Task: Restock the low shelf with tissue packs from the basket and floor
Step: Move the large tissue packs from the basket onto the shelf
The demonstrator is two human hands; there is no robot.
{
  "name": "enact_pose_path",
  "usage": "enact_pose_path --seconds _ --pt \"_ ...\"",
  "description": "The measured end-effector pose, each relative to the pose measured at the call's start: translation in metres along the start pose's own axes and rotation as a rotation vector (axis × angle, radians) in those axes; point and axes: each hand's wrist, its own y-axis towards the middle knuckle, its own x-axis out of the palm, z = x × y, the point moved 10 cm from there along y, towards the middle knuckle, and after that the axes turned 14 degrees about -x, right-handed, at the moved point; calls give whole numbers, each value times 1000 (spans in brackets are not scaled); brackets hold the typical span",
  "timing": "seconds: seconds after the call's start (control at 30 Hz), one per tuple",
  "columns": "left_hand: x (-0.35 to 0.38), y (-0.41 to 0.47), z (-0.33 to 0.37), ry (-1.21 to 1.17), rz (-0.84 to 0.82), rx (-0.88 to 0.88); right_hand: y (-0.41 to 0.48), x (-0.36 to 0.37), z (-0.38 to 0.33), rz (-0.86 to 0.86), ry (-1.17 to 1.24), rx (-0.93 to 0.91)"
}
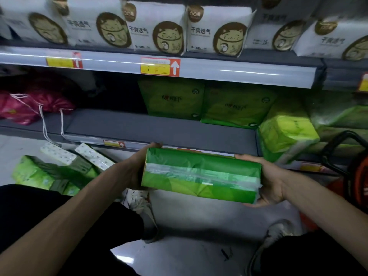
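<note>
I hold a green tissue pack (201, 174) flat between both hands, just in front of the low shelf's front edge. My left hand (133, 168) grips its left end and my right hand (266, 180) cups its right end. The low shelf (155, 128) is a grey board with bare room at its middle. Two green packs (207, 100) stand at the back of it, and a lighter green pack (286, 130) leans at the right. More green packs (45, 176) lie on the floor at the left. An orange basket with a black handle (342, 148) shows at the right edge.
White tissue rolls (79, 156) rest on the floor packs at left. Pink drawstring bags (35, 104) fill the shelf's left part, their cords hanging over the edge. Cat-printed white packs (159, 26) line the upper shelf. My knees and shoes are below on the pale floor.
</note>
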Motion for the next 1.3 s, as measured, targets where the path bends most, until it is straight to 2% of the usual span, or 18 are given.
enact_pose_path --seconds 0.17,0.3,0.4,0.5,0.63,0.77,0.87,1.03,1.2,1.3 --pt "0 13 -2 -6 -7 -2 -3 -6 -1 -7 42 -52" --pt "9 15 -6 76 -116 -128 -9 -6 -23 -39 150 -272" --pt "12 16 6 163 -78 -55 -11 -17 -36 -23 211 -409" --pt "27 19 14 185 -127 -19 -10 -28 -45 -35 203 -481" --pt "40 31 26 227 -171 32 -7 -46 -53 -29 62 -557" --pt "52 40 40 319 -199 89 3 -65 -59 15 -151 -618" --pt "57 48 49 346 -135 161 11 -73 -60 68 -236 -672" --pt "63 59 66 343 -59 255 27 -77 -64 157 -229 -777" --pt "77 78 93 291 -51 344 31 -93 -94 335 -195 -869" --pt "90 94 110 250 -37 409 38 -108 -112 392 -24 -848"
